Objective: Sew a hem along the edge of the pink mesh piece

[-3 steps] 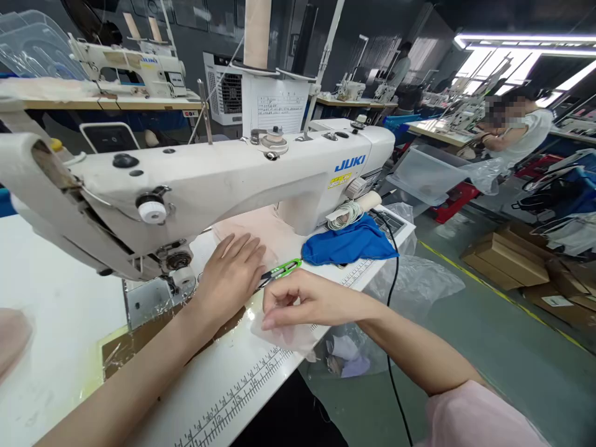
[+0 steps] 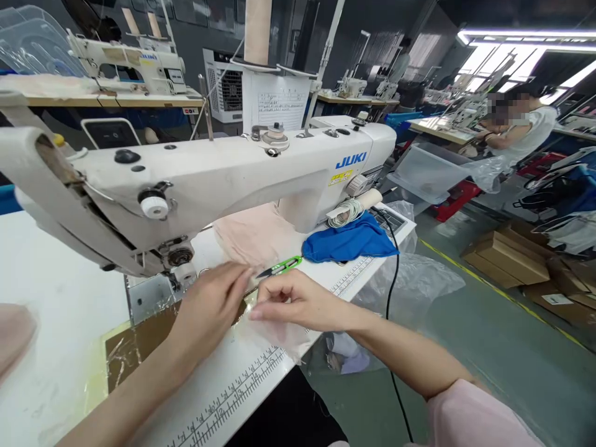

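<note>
**Working a sheer pink piece at the sewing bench**

Pinching a sheer pink fabric piece [image 2: 279, 335] between thumb and forefinger of the right hand [image 2: 293, 304], just in front of the JUKI sewing machine [image 2: 233, 174]. Letting the piece drape over the front edge of the white bench [image 2: 60, 298], beside the printed ruler [image 2: 233, 397].

Reaching in with the left hand [image 2: 209, 307] from the other side, fingers pressed together, tips meeting the same piece right beside the right fingertips. Hiding the left thumb behind the fingers, so not showing whether that hand is gripping or only touching.

Resting both forearms over the bench, the left one crossing a brown taped patch [image 2: 139, 341] under the needle end of the machine.

Leaving green thread snips [image 2: 282, 268] lying flat on the bench just behind the two hands, near them but untouched. Keeping a folded pale pink fabric [image 2: 256, 236] under the machine's arm, and a crumpled blue cloth [image 2: 349, 242] just beside it to the right, with a coil of white cord [image 2: 344, 214] touching its upper edge.

Trailing a black cable [image 2: 395, 279] down off the bench's right end, past a clear plastic bag [image 2: 410, 285]. Sharing the room with a co-worker [image 2: 521, 133] seated at a far bench, well apart, with flat cardboard boxes [image 2: 507, 257] lying on the floor between.
</note>
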Tool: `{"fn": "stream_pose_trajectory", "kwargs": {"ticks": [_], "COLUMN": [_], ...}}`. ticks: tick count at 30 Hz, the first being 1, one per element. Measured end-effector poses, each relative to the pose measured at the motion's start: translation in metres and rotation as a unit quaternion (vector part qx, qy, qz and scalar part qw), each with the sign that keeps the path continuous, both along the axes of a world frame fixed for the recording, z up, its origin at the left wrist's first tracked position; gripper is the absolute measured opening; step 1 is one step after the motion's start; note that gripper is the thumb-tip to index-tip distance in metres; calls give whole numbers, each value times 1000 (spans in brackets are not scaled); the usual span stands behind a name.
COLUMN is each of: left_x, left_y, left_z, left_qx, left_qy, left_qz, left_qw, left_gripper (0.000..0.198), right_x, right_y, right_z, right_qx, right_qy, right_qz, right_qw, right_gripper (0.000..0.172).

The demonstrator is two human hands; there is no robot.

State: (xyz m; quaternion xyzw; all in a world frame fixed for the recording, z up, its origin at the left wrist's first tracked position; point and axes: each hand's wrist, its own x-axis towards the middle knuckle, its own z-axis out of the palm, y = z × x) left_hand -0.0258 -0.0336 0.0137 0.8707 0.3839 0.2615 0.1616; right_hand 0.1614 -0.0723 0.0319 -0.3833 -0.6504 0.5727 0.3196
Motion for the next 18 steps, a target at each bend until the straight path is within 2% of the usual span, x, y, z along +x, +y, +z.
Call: {"fn": "stream_pose_trajectory", "kwargs": {"ticks": [1, 2, 4, 7, 9, 11, 14, 16, 18], "left_x": [-8, -16, -26, -33, -37, -43, -57, -67, -76], "left_y": [-13, -26, -49, -69, -74, -76, -82, -86, -89], "left_z": [4, 7, 9, 6, 4, 7, 16, 18, 14], "left_qx": [-106, -179, -271, -321, -324, -330, -382, -410, -404], "left_qy": [-61, -112, -177, -187, -176, -187, -219, -228, -226], "left_qz": [29, 54, 71, 95, 116, 136, 169, 202, 236], "left_qw": [992, 976, 944, 923, 922, 915, 882, 860, 855], "left_gripper": [41, 41, 32, 33, 31, 37, 46, 46, 45], "right_x": [-7, -14, -30, -53, -65, -70, -70, -67, -65], "right_y": [0, 0, 1, 3, 3, 3, 1, -2, -7], "right_z": [-4, -7, -10, -10, -8, -5, -1, 0, -1], "right_qx": [-1, -2, -5, -7, -13, -29, -74, -121, -168], "right_qy": [32, 63, 117, 165, 180, 183, 168, 173, 177], "right_qz": [-24, -43, -69, -97, -110, -109, -57, 26, 109], "right_qw": [999, 997, 991, 982, 977, 977, 981, 977, 963], "right_gripper": [37, 40, 43, 50, 54, 57, 58, 56, 46]}}
